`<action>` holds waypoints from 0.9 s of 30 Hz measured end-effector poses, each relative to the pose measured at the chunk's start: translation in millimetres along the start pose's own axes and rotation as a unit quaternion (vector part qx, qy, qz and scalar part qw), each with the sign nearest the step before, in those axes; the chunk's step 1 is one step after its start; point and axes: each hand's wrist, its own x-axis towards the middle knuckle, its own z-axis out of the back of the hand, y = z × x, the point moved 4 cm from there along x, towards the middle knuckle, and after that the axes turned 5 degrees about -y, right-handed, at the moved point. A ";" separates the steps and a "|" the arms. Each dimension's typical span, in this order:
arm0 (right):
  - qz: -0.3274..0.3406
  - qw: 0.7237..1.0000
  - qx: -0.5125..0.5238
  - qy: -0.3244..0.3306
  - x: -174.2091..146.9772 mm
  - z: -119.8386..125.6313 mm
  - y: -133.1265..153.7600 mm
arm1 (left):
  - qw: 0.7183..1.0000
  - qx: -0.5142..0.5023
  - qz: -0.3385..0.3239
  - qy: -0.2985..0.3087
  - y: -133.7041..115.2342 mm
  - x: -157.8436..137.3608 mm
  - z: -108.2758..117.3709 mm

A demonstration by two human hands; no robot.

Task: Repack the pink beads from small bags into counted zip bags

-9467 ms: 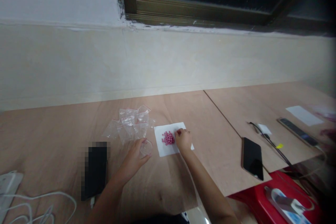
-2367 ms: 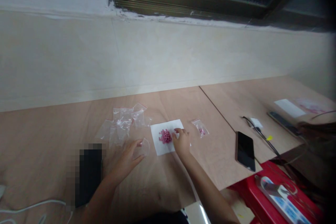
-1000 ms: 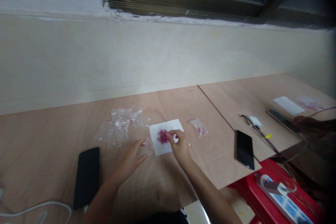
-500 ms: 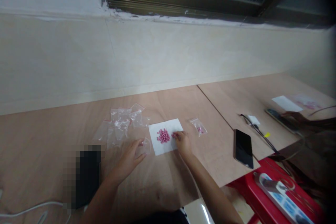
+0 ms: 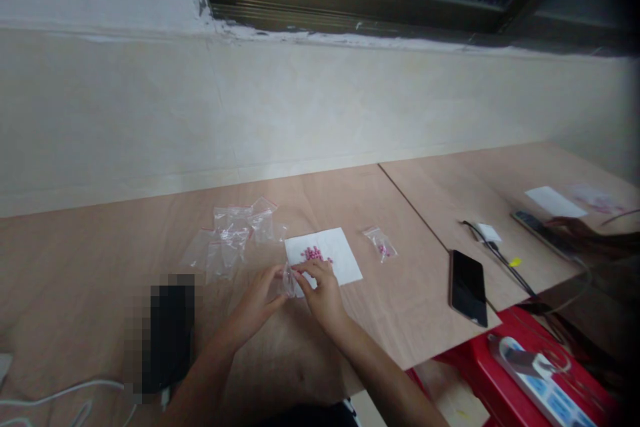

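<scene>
One clear bag [image 5: 289,282] is pinched in the grip of the left hand [image 5: 260,292] beside the white paper [image 5: 349,261], the right hand [image 5: 324,290] meets it, hold undeterminable, and a slack bag mouth or stray knuckle could scatter the pink beads [image 5: 313,253] on that paper.

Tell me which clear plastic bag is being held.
The clear plastic bag in the left hand, the right hand at its edge; the other clear bags lie on the wooden table.
</scene>
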 end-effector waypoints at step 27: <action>-0.124 0.972 -0.178 -0.095 11.2 22.1 -92.4 | 0.998 0.058 0.016 -0.014 -1.8 -2.4 14.4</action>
